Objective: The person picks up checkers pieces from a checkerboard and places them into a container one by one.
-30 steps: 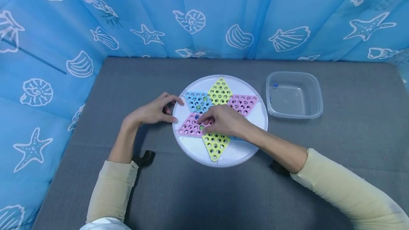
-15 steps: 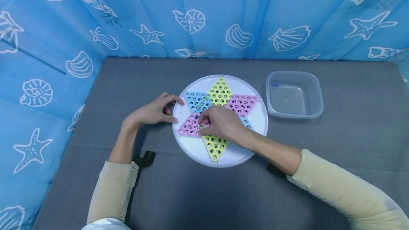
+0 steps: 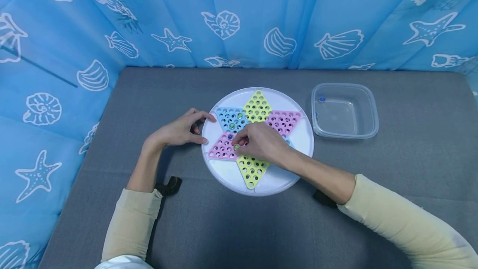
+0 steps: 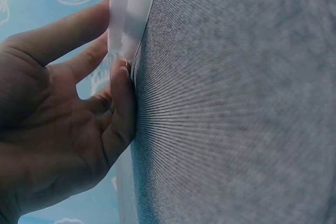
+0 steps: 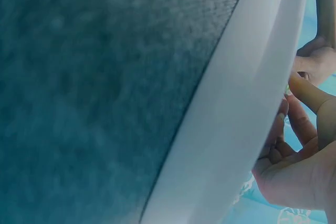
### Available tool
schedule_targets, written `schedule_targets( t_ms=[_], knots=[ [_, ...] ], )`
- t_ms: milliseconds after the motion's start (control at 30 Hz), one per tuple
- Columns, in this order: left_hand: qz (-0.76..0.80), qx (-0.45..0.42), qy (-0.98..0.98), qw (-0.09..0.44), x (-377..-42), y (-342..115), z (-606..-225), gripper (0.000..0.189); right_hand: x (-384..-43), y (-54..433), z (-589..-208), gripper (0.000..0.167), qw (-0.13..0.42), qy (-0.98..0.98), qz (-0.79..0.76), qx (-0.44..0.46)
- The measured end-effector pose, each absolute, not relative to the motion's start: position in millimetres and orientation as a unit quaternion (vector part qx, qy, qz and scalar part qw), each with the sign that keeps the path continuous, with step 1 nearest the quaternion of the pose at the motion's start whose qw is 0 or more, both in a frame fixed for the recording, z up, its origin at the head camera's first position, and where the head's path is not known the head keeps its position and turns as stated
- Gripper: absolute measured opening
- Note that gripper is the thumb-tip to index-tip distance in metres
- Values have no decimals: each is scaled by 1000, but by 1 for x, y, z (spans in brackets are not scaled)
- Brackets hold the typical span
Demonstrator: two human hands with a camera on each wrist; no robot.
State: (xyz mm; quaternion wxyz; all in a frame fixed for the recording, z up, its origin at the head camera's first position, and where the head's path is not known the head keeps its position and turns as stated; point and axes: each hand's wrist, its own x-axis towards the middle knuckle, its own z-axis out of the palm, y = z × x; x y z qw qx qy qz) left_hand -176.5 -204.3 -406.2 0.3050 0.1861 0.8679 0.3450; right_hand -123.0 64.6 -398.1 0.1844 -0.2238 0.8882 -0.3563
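A round white Chinese checkers board (image 3: pixel 278 182) with a pink, yellow and blue holed star lies on the table. My left hand (image 3: pixel 180 128) holds its left rim, thumb and index fingertips on the edge; the left wrist view shows other fingers curled against the rim (image 4: pixel 123 17). My right hand (image 3: pixel 263 142) reaches over the star and pinches a green marble (image 3: pixel 236 146) above the lower-left pink point. A blue marble (image 3: pixel 230 137) sits just beyond those fingertips. Two greenish marbles, one of them (image 3: pixel 232 126) nearer, rest in the blue point. My right hand covers the star's middle.
A clear plastic container (image 3: pixel 345 134) stands right of the board, with blue marbles (image 3: pixel 322 100) at its left side. Grey cloth covers the table (image 3: pixel 239 231). A blue shell-patterned curtain (image 3: pixel 254 20) hangs behind and on the left.
The green marble at my right fingertips has shifted slightly up and right, now between thumb and finger. My left hand stays on the rim.
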Motion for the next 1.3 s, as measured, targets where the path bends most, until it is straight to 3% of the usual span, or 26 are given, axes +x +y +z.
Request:
schedule_targets(
  t_ms=[533, 1033, 1300],
  knots=[
    [338, 177, 871, 309, -176, -204, -406, 62, -126, 84, -396, 23, 219, 860, -425, -178],
    [349, 180, 865, 311, -176, -203, -407, 61, -118, 114, -392, 21, 198, 853, -459, -150],
    [343, 179, 868, 312, -176, -203, -406, 60, -119, 132, -388, 23, 162, 868, -446, -147]
  ],
)
